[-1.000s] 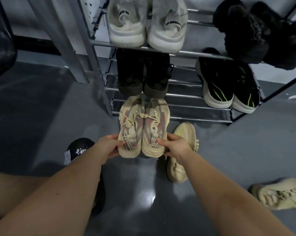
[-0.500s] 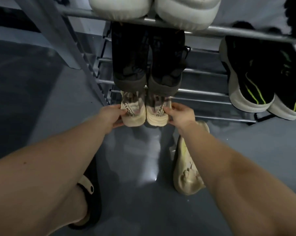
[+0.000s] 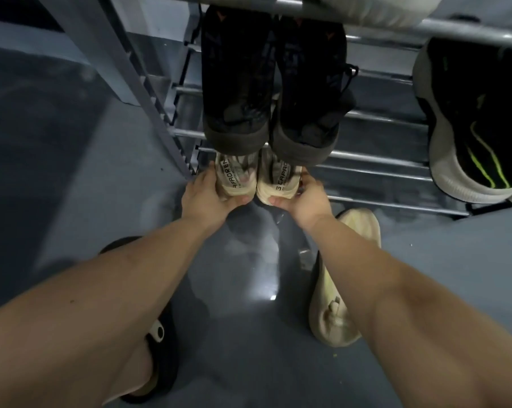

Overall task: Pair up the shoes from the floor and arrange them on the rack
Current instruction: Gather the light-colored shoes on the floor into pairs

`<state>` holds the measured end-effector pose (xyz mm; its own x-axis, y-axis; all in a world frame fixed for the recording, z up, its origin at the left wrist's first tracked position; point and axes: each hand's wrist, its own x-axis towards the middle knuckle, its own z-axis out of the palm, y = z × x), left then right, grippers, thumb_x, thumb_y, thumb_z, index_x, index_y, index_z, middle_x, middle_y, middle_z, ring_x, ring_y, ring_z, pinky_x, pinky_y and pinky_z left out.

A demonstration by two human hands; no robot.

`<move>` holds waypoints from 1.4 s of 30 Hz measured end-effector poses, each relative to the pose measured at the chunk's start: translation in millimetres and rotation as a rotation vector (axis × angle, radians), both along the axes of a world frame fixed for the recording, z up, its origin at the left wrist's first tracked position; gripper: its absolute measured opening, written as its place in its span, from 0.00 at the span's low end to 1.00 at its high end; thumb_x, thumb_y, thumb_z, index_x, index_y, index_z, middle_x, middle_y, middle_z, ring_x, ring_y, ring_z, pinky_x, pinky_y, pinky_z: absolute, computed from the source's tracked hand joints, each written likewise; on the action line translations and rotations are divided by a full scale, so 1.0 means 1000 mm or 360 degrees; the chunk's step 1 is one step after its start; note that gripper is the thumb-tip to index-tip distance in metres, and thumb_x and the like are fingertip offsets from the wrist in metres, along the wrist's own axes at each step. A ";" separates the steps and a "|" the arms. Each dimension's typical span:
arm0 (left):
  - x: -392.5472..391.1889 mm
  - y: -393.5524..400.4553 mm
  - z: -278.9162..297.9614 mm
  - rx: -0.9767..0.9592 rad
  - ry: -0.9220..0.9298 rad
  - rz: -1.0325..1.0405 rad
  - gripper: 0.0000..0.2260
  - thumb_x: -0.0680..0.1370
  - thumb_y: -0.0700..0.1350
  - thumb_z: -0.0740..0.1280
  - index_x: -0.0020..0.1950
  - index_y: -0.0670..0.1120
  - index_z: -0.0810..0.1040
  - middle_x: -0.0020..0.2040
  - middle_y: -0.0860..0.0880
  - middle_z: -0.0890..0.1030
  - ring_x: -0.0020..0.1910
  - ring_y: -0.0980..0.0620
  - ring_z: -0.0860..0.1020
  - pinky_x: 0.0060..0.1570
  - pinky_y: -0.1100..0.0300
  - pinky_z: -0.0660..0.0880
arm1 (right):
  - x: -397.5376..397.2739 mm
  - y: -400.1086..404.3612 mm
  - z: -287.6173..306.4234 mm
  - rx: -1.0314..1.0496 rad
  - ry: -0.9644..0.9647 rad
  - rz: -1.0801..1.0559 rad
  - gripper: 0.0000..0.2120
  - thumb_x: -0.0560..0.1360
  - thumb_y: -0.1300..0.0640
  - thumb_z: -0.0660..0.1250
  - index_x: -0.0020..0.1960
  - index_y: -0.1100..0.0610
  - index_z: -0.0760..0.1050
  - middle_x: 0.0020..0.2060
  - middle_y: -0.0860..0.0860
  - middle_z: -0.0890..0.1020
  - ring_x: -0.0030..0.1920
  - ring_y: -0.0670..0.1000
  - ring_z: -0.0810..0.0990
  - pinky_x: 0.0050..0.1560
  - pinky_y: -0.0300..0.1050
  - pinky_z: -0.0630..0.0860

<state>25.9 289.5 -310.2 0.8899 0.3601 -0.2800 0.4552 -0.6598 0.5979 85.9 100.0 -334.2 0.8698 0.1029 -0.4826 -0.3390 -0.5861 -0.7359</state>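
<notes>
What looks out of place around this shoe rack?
One pale yellow shoe lies alone on the floor beside the right forearm, with no partner in view. The shoes on the rack sit in neat pairs.

Both bare arms reached forward and down, side by side. The left hand [image 3: 205, 193] was curled round the heel of the left beige shoe [image 3: 236, 178], thumb under it. The right hand [image 3: 307, 195] held the heel of the right beige shoe [image 3: 279, 181] the same way.
</notes>
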 end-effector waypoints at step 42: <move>-0.108 -0.319 0.078 0.0855 0.0318 -0.2118 0.34 0.79 0.60 0.54 0.78 0.47 0.42 0.79 0.48 0.41 0.78 0.49 0.41 0.75 0.55 0.40 | -0.233 -0.333 0.094 -0.1254 0.0280 0.0168 0.37 0.76 0.45 0.63 0.77 0.53 0.50 0.76 0.55 0.55 0.76 0.57 0.54 0.72 0.53 0.58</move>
<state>-82.5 -30.0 -231.7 0.6054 -0.5873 -0.5372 -0.6178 -0.7723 0.1480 -146.8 -233.2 -240.4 0.7792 -0.2469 -0.5762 -0.3255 -0.9449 -0.0353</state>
